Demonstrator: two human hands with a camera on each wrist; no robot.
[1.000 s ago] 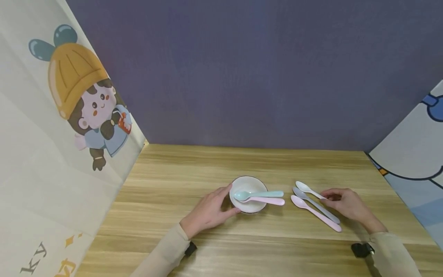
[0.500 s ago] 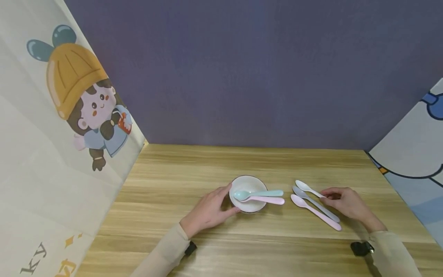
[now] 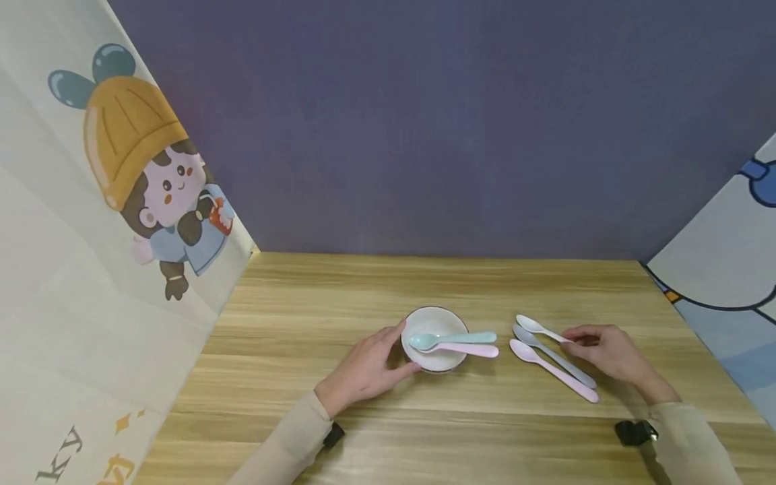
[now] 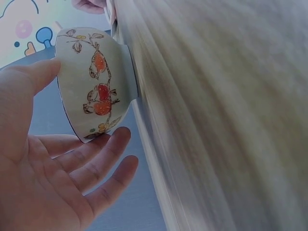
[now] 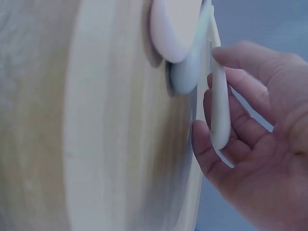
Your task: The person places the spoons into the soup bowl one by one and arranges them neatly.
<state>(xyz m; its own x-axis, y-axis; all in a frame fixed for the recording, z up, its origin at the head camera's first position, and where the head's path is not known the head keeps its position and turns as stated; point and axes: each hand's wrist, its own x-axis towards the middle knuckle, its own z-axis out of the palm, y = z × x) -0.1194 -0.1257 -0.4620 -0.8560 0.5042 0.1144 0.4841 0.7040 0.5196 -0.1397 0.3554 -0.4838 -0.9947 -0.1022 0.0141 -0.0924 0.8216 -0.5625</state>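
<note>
Wooden table [image 3: 436,431], left fingers [image 4: 102,160] holding patterned bowl [image 4: 77,67], right fingers [image 5: 248,58] pinching white spoon [image 5: 221,110]

In this view, which is turned on its side, I hold a bowl [image 4: 84,89] with my left hand [image 4: 45,173]. My thumb touches the rim at one side, and at the opposite side my fingers are bent near the edge; the smallest finger stays away from the bowl. On its pale outer wall there is a painted thin branch with leaves and some orange and red shapes. The foot of the bowl stands on the wooden counter [image 4: 226,120]. At the top edge, a part of my other hand [image 4: 90,5] appears, and beside it a printed panel [image 4: 36,33] shows blue and pink figures.
</note>
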